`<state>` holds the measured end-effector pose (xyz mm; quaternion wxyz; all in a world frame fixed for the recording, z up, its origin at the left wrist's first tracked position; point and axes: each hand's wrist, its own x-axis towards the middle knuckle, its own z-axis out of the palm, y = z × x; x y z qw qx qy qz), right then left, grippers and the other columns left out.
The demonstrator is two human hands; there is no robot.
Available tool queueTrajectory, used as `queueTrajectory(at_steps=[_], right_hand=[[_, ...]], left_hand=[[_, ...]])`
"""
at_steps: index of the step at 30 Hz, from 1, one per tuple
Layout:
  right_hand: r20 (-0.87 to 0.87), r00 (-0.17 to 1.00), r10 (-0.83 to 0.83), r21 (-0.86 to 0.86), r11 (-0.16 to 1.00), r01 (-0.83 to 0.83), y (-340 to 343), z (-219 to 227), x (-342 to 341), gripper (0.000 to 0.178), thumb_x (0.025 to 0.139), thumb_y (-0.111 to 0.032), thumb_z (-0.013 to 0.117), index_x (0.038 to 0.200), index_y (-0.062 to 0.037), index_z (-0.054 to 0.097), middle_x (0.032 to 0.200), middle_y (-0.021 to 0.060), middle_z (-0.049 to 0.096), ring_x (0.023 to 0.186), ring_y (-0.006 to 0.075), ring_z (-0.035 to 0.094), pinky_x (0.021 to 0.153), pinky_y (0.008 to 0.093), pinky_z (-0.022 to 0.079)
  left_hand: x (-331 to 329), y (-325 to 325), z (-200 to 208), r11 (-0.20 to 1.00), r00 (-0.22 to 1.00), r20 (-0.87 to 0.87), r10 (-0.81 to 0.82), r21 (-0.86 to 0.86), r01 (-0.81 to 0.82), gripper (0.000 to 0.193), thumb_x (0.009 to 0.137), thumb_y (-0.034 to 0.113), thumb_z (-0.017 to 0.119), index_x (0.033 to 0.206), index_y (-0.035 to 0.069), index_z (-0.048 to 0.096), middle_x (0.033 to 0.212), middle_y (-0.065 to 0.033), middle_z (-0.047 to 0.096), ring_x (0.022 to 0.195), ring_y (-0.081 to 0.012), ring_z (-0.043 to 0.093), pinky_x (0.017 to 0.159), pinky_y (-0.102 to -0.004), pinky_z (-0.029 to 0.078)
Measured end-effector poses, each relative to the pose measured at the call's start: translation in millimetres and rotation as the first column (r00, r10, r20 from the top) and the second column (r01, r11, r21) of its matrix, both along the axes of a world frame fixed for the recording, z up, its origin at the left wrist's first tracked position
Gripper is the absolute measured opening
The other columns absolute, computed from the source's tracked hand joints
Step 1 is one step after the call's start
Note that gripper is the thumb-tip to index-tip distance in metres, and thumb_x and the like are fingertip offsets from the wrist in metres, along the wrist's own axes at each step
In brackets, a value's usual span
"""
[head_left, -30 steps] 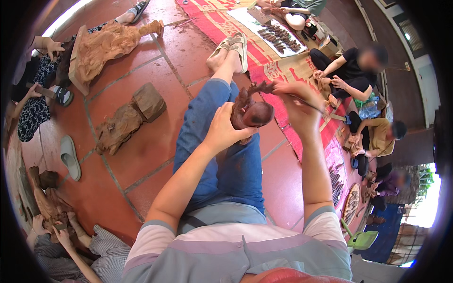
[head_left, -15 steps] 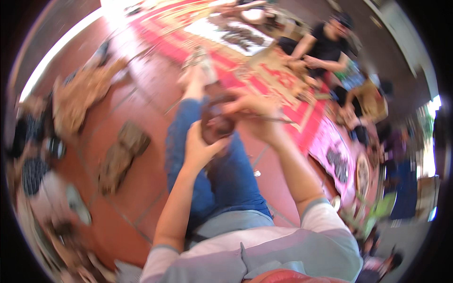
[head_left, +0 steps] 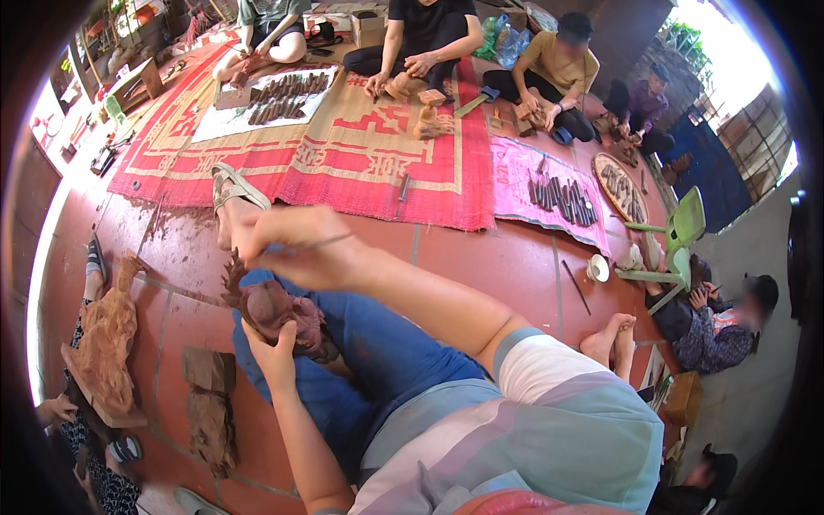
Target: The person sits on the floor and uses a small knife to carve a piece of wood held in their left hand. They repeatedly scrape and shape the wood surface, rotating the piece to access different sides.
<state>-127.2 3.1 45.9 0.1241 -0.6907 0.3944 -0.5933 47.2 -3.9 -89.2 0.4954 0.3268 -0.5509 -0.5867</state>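
My left hand (head_left: 273,350) is wrapped round the lower near side of a reddish-brown wood carving (head_left: 268,306), which rests over my blue-trousered legs. The carving has a rounded smooth lump, with spiky, finger-like projections on its far left side. Just above it, my right hand (head_left: 300,245) is closed, its fingers blurred by motion. A thin dark carving tool (head_left: 322,244) passes through the right hand; its working tip is hidden or smeared, so contact with the wood cannot be told.
Left of my legs lie a rough wood block (head_left: 210,416) and a larger carved piece (head_left: 107,356). A red patterned mat (head_left: 343,193) spreads ahead, with several people working around it. Tools cover a pink cloth (head_left: 515,184). At right are a white bowl (head_left: 598,268) and green chair (head_left: 687,219).
The view has swung, so the mat and people ahead show more fully. My right hand appears raised slightly above the carving. My left hand keeps its hold.
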Motion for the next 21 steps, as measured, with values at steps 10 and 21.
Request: queueTrajectory(at_steps=[10, 21], right_hand=[[0.063, 0.998, 0.003, 0.004, 1.0, -0.003, 8.4, -3.2, 9.8, 0.013, 0.071, -0.005, 0.072, 0.082, -0.0089, 0.065, 0.08, 0.0045, 0.065, 0.079, 0.0231, 0.064, 0.065, 0.0321, 0.05], [-0.192, 0.981, -0.004, 0.039, 0.999, 0.012, 7.2, -6.0, 5.9, 0.016, 0.069, 0.001, 0.075, 0.078, -0.0078, 0.065, 0.083, 0.0053, 0.064, 0.085, 0.0204, 0.065, 0.075, 0.0317, 0.051]], left_hand=[[2.0, -4.3, -0.9, 1.0, 0.999, 0.028, -0.027, -0.015, 0.028, 0.078, 0.073, 0.01, 0.073, 0.138, -0.002, 0.032, 0.131, -0.0126, 0.044, 0.12, -0.0221, 0.044, 0.102, -0.0326, 0.034], [-0.8, -3.8, -4.6, 1.0, 1.0, 0.01, -0.011, -0.021, 0.011, 0.08, 0.072, 0.012, 0.075, 0.138, -0.002, 0.032, 0.13, -0.0121, 0.044, 0.119, -0.0221, 0.044, 0.102, -0.0324, 0.035]])
